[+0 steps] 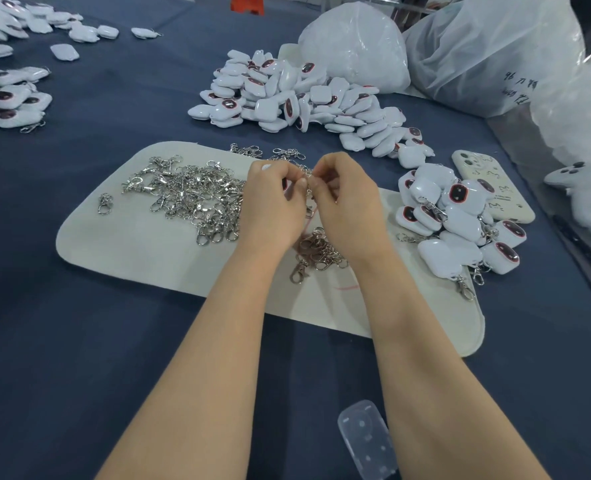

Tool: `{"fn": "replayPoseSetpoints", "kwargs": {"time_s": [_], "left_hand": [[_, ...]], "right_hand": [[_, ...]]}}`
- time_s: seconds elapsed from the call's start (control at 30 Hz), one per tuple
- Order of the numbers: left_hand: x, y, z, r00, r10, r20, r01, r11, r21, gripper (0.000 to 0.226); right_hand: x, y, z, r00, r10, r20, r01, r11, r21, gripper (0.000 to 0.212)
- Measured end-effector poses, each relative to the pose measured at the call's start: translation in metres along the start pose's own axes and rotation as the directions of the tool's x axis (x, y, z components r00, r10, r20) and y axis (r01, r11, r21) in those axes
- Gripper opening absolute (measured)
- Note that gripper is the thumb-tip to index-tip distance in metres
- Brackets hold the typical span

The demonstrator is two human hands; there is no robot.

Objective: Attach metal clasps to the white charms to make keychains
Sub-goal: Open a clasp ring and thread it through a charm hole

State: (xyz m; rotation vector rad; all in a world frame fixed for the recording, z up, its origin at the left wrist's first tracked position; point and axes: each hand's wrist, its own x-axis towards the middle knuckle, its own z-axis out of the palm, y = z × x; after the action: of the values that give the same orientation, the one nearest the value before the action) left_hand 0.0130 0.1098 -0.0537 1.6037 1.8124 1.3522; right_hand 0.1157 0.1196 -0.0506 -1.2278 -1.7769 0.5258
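My left hand (273, 199) and my right hand (347, 199) meet fingertip to fingertip above a pale felt mat (148, 251). Between them sits a white charm (287, 187), mostly hidden in my left hand, and a thin metal clasp (308, 174) pinched by my right fingers. A heap of loose silver clasps (190, 195) lies on the mat to the left of my hands. A smaller bunch of clasps (316, 252) lies under my wrists. A pile of plain white charms (308, 98) sits beyond the mat. Charms with clasps attached (456, 223) are stacked at the right.
A phone in a white case (488, 181) lies right of the stacked charms. Big plastic bags (495, 50) fill the back right. More charm piles (7, 98) lie at the far left. A clear plastic piece (366, 441) rests on the dark blue tablecloth near me.
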Motion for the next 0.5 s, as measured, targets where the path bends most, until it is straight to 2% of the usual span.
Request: {"fn": "replayPoseSetpoints", "kwargs": {"time_s": [0.17,0.27,0.5], "left_hand": [[-0.0027,0.001,0.0007,1.0,0.027,0.003,-0.027,0.996,0.09,0.012],[-0.0019,-0.0002,-0.0013,1.0,0.012,0.012,-0.012,0.998,0.061,0.011],[0.0016,0.0003,-0.0035,0.998,-0.042,0.047,0.043,0.999,-0.023,0.012]], "right_hand": [[0.0011,0.0006,-0.0007,0.999,0.025,0.029,-0.025,1.0,-0.018,0.012],[-0.0009,-0.0005,-0.0012,0.996,0.014,0.087,-0.012,0.999,-0.03,0.009],[-0.002,-0.0013,-0.0027,0.998,-0.038,0.04,0.039,0.999,-0.016,0.004]]}}
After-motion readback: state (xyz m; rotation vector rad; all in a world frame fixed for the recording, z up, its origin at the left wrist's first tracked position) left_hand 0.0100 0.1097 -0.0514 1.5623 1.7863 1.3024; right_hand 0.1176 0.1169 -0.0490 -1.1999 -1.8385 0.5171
